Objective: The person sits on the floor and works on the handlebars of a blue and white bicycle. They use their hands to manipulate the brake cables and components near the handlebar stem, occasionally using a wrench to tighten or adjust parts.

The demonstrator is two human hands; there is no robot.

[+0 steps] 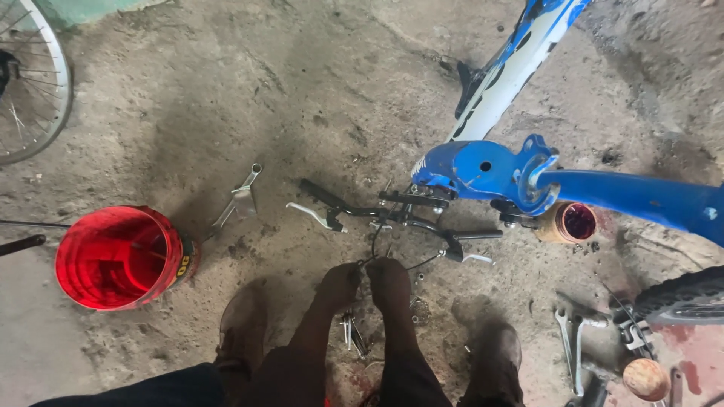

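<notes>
View from above of a person crouched over a dirty concrete floor [226,98], both arms reaching straight down and forward between the knees. The left hand [339,285] and right hand [388,280] sit side by side, nearly touching, knuckles up, each curled into a closed grip on thin black cables [373,245]. The cables run up from the hands to a black handlebar [392,215] lying across the middle of the floor, with silver brake levers [313,216] at its ends. Just beyond the handlebar is a blue bicycle frame [483,169], stretching toward the floor's far right corner. A red bucket [113,260] stands by the left edge, a metal wrench [241,197] lying near it. A small open tin [573,222] sits right of the handlebar. More tools [573,339] lie near the right corner closest to the person
</notes>
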